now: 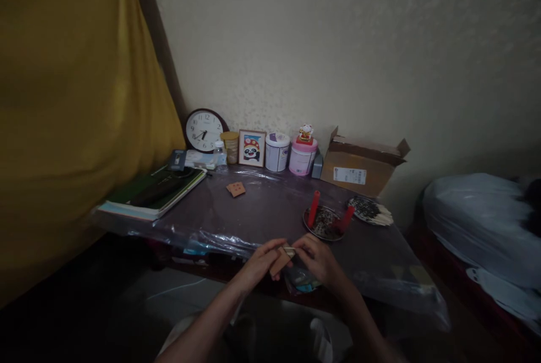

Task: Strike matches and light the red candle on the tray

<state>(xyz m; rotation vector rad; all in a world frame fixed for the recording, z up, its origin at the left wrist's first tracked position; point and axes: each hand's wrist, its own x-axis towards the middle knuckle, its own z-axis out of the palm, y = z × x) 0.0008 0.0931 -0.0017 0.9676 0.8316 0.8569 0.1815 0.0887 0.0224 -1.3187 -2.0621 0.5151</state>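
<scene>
Both my hands meet at the near edge of a dark table point(262, 211) covered with clear plastic sheet. My left hand point(262, 263) is closed round a small tan box point(280, 261), which looks like a matchbox. My right hand point(318, 260) pinches at the box's upper end with its fingertips. Just beyond my hands stands a round metal plate point(324, 224) of dark bits with two red candles point(314, 208) leaning in it. Under my right hand lies a small crumpled plastic packet point(301, 283).
Along the wall stand a round clock point(204, 130), a framed picture point(252, 148), two tubs point(278, 151) and an open cardboard box point(360, 164). Books point(152, 193) lie at the left, a small tan card point(235, 189) mid-table. Yellow curtain point(71, 115) left; covered bundle point(482, 222) right.
</scene>
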